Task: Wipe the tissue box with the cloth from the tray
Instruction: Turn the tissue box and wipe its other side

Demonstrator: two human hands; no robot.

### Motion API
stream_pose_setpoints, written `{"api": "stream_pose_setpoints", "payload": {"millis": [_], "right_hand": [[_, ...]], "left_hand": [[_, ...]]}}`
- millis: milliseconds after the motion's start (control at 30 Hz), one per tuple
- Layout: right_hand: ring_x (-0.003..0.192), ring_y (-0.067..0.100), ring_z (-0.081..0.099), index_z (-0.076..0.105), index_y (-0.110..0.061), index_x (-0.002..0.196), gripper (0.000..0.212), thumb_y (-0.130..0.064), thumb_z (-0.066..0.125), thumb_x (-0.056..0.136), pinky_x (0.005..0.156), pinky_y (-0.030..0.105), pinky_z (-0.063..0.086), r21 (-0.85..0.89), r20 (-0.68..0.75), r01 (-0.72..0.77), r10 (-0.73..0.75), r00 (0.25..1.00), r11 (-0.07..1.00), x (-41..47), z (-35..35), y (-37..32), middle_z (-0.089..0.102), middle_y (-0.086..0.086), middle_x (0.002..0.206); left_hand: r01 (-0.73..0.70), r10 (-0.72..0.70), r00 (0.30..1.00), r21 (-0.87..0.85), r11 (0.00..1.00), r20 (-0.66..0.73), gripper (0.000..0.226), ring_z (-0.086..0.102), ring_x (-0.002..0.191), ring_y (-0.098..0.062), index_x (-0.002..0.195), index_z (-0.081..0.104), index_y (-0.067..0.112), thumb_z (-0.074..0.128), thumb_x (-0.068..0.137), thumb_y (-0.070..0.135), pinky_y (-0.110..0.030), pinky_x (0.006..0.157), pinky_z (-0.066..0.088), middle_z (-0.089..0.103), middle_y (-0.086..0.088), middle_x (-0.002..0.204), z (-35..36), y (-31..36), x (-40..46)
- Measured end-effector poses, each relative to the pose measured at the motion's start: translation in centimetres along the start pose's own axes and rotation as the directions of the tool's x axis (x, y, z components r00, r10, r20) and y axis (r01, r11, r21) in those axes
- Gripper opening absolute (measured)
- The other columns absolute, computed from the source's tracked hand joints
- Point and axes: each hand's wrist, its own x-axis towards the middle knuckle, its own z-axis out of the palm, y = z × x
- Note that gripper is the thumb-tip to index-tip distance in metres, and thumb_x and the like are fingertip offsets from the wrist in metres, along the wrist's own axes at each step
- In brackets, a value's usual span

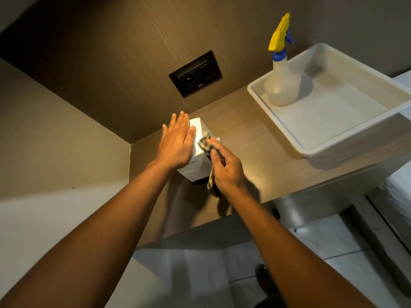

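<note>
R fingers (214, 145): curled tight on checked cloth (205, 145), pressing it to box top, tail hanging below hand
L hand (176, 144): flat, fingers spread, holds nothing, steadies box
tissue box (195, 168): white, frame center, on wood shelf (255, 138)
tray (333, 138): upper right w/ spray bottle (282, 85)
risk: hard swipe may slide the light box; L palm must keep pressing

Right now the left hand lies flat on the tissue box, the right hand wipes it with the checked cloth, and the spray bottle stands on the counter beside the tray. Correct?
One error: the spray bottle stands inside the tray, at its far-left corner, not on the counter. The head view shows it. The left hand does lie flat on the tissue box, and the right hand wipes it with the checked cloth.
</note>
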Motion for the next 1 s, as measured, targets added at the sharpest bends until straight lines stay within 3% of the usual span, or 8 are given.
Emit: {"api": "stream_pose_setpoints", "payload": {"millis": [67, 233, 367, 433, 633, 800, 900, 1000], "right_hand": [[0.124, 0.007, 0.051, 0.057, -0.034, 0.131, 0.033, -0.026, 0.047, 0.100, 0.100, 0.025, 0.045, -0.001, 0.008, 0.033, -0.033, 0.999, 0.999, -0.6, -0.2, 0.1, 0.058, -0.009, 0.133], [0.119, 0.012, 0.055, 0.059, -0.020, 0.132, 0.034, -0.022, 0.045, 0.101, 0.092, 0.016, 0.042, -0.133, 0.028, 0.019, -0.015, 0.999, 0.991, 3.9, 0.1, -2.1, 0.062, 0.001, 0.132], [0.113, 0.014, 0.059, 0.059, -0.026, 0.131, 0.036, -0.025, 0.043, 0.100, 0.096, 0.029, 0.048, -0.242, 0.126, 0.014, 0.017, 0.992, 0.970, 7.6, -0.1, -3.4, 0.065, 0.000, 0.126], [0.111, 0.014, 0.059, 0.059, -0.026, 0.131, 0.035, -0.025, 0.043, 0.100, 0.095, 0.032, 0.050, -0.238, 0.144, 0.021, 0.014, 0.989, 0.971, 7.9, -0.1, -3.2, 0.066, 0.000, 0.124], [0.120, 0.008, 0.053, 0.059, -0.024, 0.130, 0.033, -0.020, 0.045, 0.100, 0.093, 0.015, 0.045, -0.108, 0.017, 0.092, -0.091, 0.996, 0.990, 2.4, 0.4, -1.0, 0.059, -0.001, 0.132], [0.128, 0.005, 0.048, 0.058, -0.022, 0.132, 0.034, -0.018, 0.051, 0.099, 0.104, 0.025, 0.042, -0.057, -0.036, 0.150, -0.152, 0.988, 0.987, -1.1, 0.5, 0.0, 0.058, -0.003, 0.136], [0.122, 0.006, 0.053, 0.061, -0.020, 0.128, 0.032, -0.017, 0.051, 0.098, 0.098, 0.020, 0.045, -0.025, -0.073, 0.167, -0.168, 0.983, 0.986, -0.2, 0.7, -0.6, 0.062, 0.000, 0.130], [0.112, 0.006, 0.059, 0.064, -0.023, 0.126, 0.031, -0.026, 0.051, 0.097, 0.088, 0.015, 0.048, -0.047, -0.068, 0.059, -0.062, 0.996, 0.997, 3.0, 0.9, -1.4, 0.067, -0.003, 0.123]], "left_hand": [[0.003, -0.003, 1.000, 0.002, 1.000, 0.001, 0.064, -0.002, 0.155, -0.016, 0.161, 0.015, 0.017, 0.014, 0.105, 0.048, -0.038, 0.120, -0.008, 0.008, -0.001, 0.170, 0.0, 0.0, 0.1], [0.006, -0.006, 1.000, 0.008, 1.000, 0.006, 0.062, -0.001, 0.156, -0.016, 0.161, 0.016, 0.016, 0.015, 0.107, 0.047, -0.038, 0.120, -0.007, 0.009, -0.002, 0.170, -0.1, 0.1, 0.1], [0.018, -0.018, 1.000, 0.008, 1.000, 0.004, 0.060, -0.001, 0.156, -0.016, 0.161, 0.016, 0.016, 0.017, 0.108, 0.044, -0.037, 0.119, -0.008, 0.010, -0.002, 0.170, -0.2, 0.1, 0.2], [0.021, -0.021, 1.000, -0.010, 1.000, -0.003, 0.059, 0.000, 0.156, -0.016, 0.161, 0.017, 0.016, 0.018, 0.108, 0.043, -0.038, 0.120, -0.007, 0.011, -0.002, 0.170, -0.2, 0.1, 0.2], [0.005, -0.005, 1.000, -0.029, 1.000, -0.015, 0.060, 0.000, 0.156, -0.016, 0.160, 0.017, 0.016, 0.018, 0.108, 0.044, -0.039, 0.121, -0.006, 0.011, -0.002, 0.170, 0.0, 0.0, 0.1], [0.002, -0.003, 1.000, -0.027, 1.000, -0.015, 0.061, -0.001, 0.156, -0.016, 0.161, 0.017, 0.017, 0.018, 0.107, 0.046, -0.036, 0.118, -0.008, 0.010, -0.001, 0.170, 0.1, -0.2, 0.3], [-0.003, 0.003, 1.000, -0.030, 1.000, -0.011, 0.062, 0.000, 0.156, -0.016, 0.161, 0.017, 0.017, 0.017, 0.106, 0.046, -0.040, 0.121, -0.006, 0.010, -0.001, 0.170, 0.0, 0.0, 0.2], [-0.011, 0.011, 1.000, -0.025, 1.000, -0.010, 0.059, 0.000, 0.156, -0.016, 0.161, 0.017, 0.016, 0.019, 0.108, 0.043, -0.040, 0.121, -0.006, 0.011, -0.002, 0.170, -0.1, 0.0, 0.2]]}}
